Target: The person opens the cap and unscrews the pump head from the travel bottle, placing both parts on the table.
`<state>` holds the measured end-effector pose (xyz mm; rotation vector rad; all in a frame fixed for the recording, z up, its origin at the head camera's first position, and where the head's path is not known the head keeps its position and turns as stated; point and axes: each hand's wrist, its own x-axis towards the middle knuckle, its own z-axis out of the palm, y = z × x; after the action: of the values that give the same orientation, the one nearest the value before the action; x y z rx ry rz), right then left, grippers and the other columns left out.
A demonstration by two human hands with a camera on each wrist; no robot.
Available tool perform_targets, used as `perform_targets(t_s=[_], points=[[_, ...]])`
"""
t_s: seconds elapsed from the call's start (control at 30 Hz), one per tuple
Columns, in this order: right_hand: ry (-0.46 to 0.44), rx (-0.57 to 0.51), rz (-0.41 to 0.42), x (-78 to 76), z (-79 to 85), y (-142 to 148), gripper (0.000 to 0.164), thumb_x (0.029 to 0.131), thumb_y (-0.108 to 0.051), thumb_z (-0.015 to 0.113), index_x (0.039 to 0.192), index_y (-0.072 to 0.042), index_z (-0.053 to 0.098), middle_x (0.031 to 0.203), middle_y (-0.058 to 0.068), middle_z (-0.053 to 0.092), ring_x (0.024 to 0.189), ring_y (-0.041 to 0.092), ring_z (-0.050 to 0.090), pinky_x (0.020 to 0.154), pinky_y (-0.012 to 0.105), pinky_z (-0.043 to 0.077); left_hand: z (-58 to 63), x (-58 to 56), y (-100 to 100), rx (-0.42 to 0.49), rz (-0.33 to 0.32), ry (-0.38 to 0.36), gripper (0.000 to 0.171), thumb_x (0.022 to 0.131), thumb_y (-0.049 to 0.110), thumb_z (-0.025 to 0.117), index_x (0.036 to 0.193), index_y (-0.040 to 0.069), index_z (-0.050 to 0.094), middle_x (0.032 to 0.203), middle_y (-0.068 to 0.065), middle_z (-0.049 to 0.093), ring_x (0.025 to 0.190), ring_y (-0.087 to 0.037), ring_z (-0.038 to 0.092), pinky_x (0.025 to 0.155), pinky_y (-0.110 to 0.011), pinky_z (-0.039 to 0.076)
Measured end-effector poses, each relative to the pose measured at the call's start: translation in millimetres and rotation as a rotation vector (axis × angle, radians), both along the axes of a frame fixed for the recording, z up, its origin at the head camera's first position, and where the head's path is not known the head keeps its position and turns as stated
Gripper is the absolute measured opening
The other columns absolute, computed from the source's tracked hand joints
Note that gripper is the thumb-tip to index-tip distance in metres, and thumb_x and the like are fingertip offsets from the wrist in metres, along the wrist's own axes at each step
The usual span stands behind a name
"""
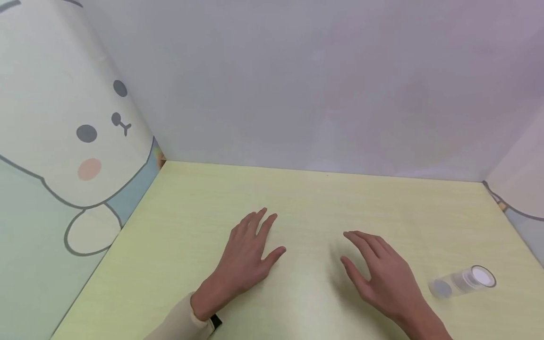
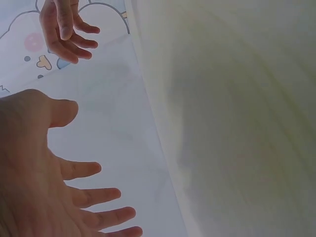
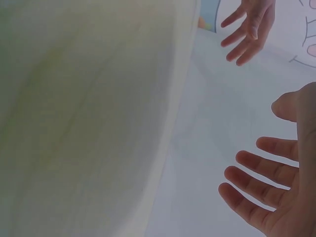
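Over the middle of the pale yellow table (image 1: 297, 212), my left hand (image 1: 244, 257) has its fingers spread and holds nothing. To its right, my right hand (image 1: 384, 276) hovers above the surface with a shadow below, its fingers loosely extended and the palm bare. A small clear cylindrical container (image 1: 456, 283) with a white, dark-rimmed end stands to the right of the right hand, apart from it. Each wrist view shows that wrist's own hand, left (image 2: 34, 173) and right (image 3: 291, 182), with separated fingers and an uncovered palm; the other hand appears in the upper part.
A plain pale wall (image 1: 318, 85) rises along the table's far edge. The left side panel (image 1: 46, 264) carries a cartoon animal print, and another printed panel (image 1: 522, 184) borders the right edge. A light sleeve (image 1: 178, 323) and a dark band (image 1: 216, 322) sit at the left wrist.
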<state>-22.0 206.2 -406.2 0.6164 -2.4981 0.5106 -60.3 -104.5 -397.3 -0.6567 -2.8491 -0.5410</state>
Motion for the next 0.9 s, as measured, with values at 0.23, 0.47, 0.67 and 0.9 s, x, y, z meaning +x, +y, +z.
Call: perform_targets(t_s=[0.23, 0.47, 0.67, 0.9], points=[[0.055, -0.024, 0.001, 4.5, 1.2, 1.7, 0.054, 0.106, -0.05, 0.045, 0.134, -0.011, 0.069, 0.125, 0.002, 0.071, 0.113, 0.02, 0.066, 0.086, 0.034, 0.051, 1.4, 2.2, 6.7, 0.02, -0.017, 0.002, 0.068, 0.101, 0.05, 0.062, 0.156, 0.013, 0.045, 0.159, -0.013, 0.047, 0.144, -0.038, 0.047, 0.111, -0.061, 0.045], [0.099, -0.045, 0.005, 8.3, 4.8, 3.9, 0.055, 0.106, -0.051, 0.045, 0.133, -0.01, 0.069, 0.124, 0.002, 0.072, 0.112, 0.021, 0.065, 0.092, 0.023, 0.047, 0.4, 1.7, 15.4, 0.021, -0.045, 0.016, 0.065, 0.102, 0.05, 0.062, 0.154, 0.014, 0.046, 0.156, -0.011, 0.05, 0.142, -0.036, 0.048, 0.109, -0.059, 0.047], [0.098, -0.071, -0.003, 12.7, 8.0, 7.9, 0.056, 0.106, -0.051, 0.046, 0.133, -0.008, 0.069, 0.123, 0.005, 0.072, 0.11, 0.023, 0.065, 0.107, 0.007, 0.033, 2.6, 1.7, 23.2, 0.029, -0.068, -0.002, 0.065, 0.102, 0.05, 0.061, 0.155, 0.016, 0.045, 0.156, -0.01, 0.049, 0.143, -0.035, 0.048, 0.109, -0.058, 0.047], [0.138, -0.116, -0.026, 16.0, 10.3, 11.2, 0.056, 0.106, -0.051, 0.048, 0.128, -0.005, 0.071, 0.117, 0.008, 0.073, 0.105, 0.026, 0.064, 0.109, 0.004, 0.029, 0.6, 1.5, 30.5, 0.038, -0.082, 0.006, 0.064, 0.103, 0.05, 0.061, 0.155, 0.018, 0.044, 0.155, -0.007, 0.05, 0.142, -0.03, 0.049, 0.108, -0.054, 0.049]])
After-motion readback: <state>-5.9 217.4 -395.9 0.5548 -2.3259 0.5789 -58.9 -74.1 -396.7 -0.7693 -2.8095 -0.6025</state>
